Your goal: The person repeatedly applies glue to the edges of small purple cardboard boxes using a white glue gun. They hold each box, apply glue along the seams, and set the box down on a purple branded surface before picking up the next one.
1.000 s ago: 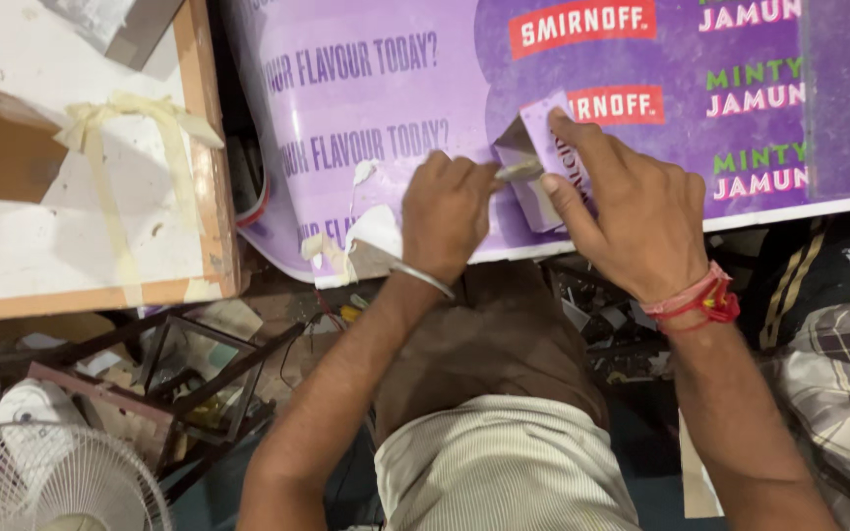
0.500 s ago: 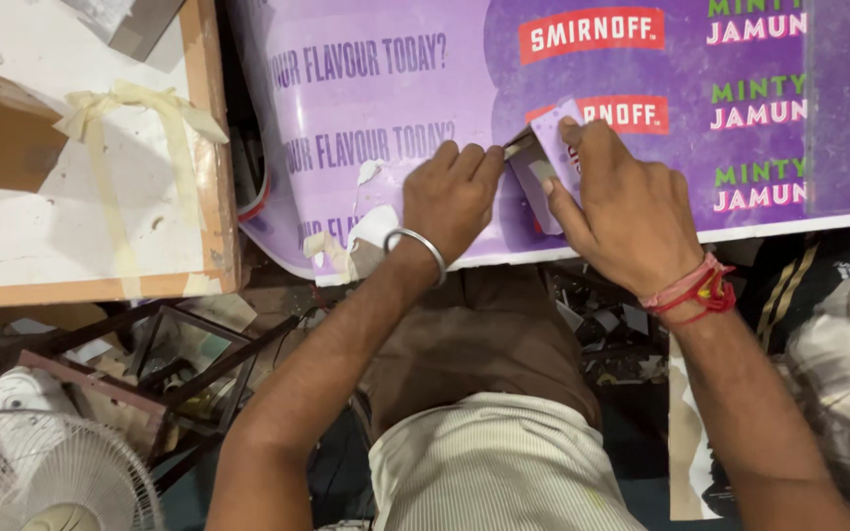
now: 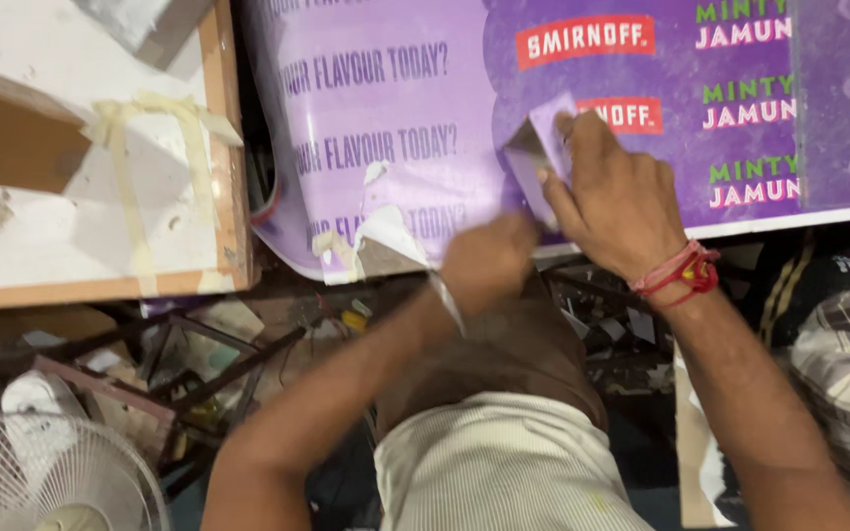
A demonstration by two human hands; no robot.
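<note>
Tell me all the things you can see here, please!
Poster sheet: one, purple with white, green and red lettering, spread over the board, lower left edge torn.
Peeled flap: one, purple face with grey back, lifted from the poster.
White board: one, wood-edged, left, with pale tape strips.
Fan: one, white, bottom left.
Metal frame: dark, below the board.
Checked cloth: one, grey and white, right edge.
Right hand: red thread wristband, pinching the flap.
Left hand: blurred, metal bangle, at the poster's lower edge.
</note>
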